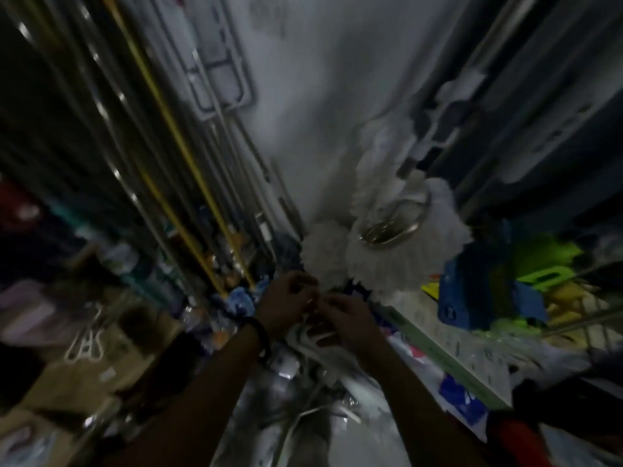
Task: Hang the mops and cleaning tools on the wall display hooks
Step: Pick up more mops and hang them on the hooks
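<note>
We've got both arms forward, left hand against right hand below the mop heads. Fingers curl round a white tool.

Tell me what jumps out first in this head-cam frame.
The left hand and right hand meet low in the centre over something white; blur hides their grip. Just above them are fluffy white mop heads, one with a metal ring. Down the left slant yellow poles; on the right, blue and green items stand out.
</note>
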`<state>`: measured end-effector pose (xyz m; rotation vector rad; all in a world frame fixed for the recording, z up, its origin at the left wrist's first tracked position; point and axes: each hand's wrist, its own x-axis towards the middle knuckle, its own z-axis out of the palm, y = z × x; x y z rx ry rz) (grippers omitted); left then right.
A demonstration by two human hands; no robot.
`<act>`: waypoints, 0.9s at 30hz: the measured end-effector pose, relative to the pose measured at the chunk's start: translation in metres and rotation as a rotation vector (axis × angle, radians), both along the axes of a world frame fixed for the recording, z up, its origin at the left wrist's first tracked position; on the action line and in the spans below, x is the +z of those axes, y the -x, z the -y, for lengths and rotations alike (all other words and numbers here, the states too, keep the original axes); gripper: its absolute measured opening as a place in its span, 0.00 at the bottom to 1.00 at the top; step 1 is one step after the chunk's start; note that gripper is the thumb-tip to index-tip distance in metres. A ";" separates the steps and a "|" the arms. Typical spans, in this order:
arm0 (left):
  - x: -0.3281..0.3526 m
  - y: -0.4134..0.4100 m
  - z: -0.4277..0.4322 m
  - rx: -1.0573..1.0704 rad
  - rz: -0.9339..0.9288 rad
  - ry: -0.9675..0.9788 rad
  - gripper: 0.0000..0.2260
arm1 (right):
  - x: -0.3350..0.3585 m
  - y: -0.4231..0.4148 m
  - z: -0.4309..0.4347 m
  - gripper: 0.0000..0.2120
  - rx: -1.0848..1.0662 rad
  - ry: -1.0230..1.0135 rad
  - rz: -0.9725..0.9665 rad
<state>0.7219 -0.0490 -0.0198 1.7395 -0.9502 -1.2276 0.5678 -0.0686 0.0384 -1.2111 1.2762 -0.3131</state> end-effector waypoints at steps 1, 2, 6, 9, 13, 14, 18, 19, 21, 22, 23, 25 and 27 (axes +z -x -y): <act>-0.009 -0.001 -0.012 0.030 -0.060 -0.058 0.06 | -0.025 -0.001 -0.007 0.13 0.034 -0.103 -0.027; -0.023 -0.001 -0.022 0.061 -0.095 -0.104 0.07 | -0.050 -0.001 -0.013 0.14 0.048 -0.184 -0.055; -0.086 0.004 -0.070 0.201 -0.216 -0.285 0.04 | -0.140 0.002 -0.023 0.13 0.012 -0.287 -0.191; -0.131 0.002 -0.091 0.320 -0.268 -0.367 0.04 | -0.210 0.010 -0.014 0.12 0.093 -0.256 -0.298; -0.186 0.010 -0.112 0.414 -0.316 -0.448 0.04 | -0.281 0.003 0.031 0.09 0.426 0.049 -0.565; -0.197 0.013 -0.112 0.426 -0.314 -0.468 0.04 | -0.288 -0.005 0.047 0.11 0.508 0.113 -0.624; -0.235 0.038 -0.101 0.457 -0.367 -0.483 0.06 | -0.339 -0.018 0.112 0.20 0.820 0.404 -0.837; -0.246 0.044 -0.096 0.471 -0.386 -0.482 0.06 | -0.352 -0.018 0.128 0.25 0.930 0.500 -0.904; -0.258 0.051 -0.084 0.474 -0.393 -0.480 0.08 | -0.366 -0.023 0.153 0.30 1.128 0.614 -1.047; -0.263 0.053 -0.078 0.471 -0.396 -0.477 0.09 | -0.369 -0.026 0.163 0.30 1.197 0.679 -1.117; -0.267 0.055 -0.073 0.472 -0.407 -0.473 0.09 | -0.372 -0.029 0.173 0.30 1.251 0.744 -1.171; -0.271 0.058 -0.062 0.501 -0.475 -0.459 0.07 | -0.379 -0.029 0.182 0.31 1.324 0.817 -1.255; -0.274 0.059 -0.053 0.541 -0.513 -0.449 0.06 | -0.388 -0.027 0.188 0.30 1.336 0.843 -1.277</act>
